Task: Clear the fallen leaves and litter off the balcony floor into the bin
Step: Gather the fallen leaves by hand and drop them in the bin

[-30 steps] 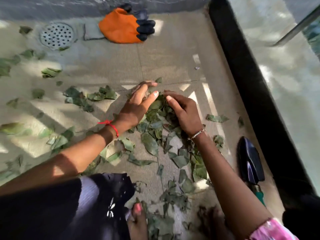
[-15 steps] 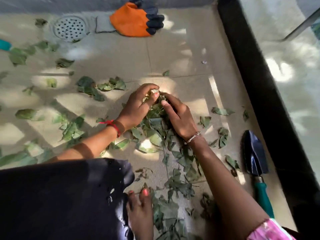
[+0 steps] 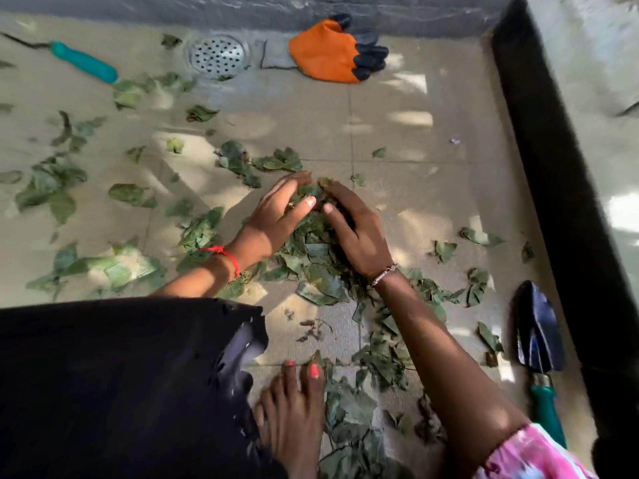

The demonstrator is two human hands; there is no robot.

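Note:
A heap of green fallen leaves [image 3: 316, 257] lies on the beige tiled balcony floor [image 3: 397, 209] at the centre. My left hand [image 3: 273, 219] and my right hand [image 3: 356, 229] cup the top of that heap from either side, fingers curled into the leaves and thumbs nearly touching. More loose leaves [image 3: 48, 188] are scattered to the left, and others [image 3: 377, 364] trail toward my bare foot [image 3: 290, 409]. No bin is in view.
An orange and black glove [image 3: 332, 53] lies by the grey back wall, beside a round metal drain [image 3: 218, 57]. A teal-handled tool [image 3: 83, 62] lies far left. A dark trowel [image 3: 537, 333] rests along the black ledge [image 3: 553, 184] on the right.
Both hands have pulled closer together and curled round the leaves, bunching them into a tighter heap. The view has shifted, bringing the teal-handled tool into sight at the far left.

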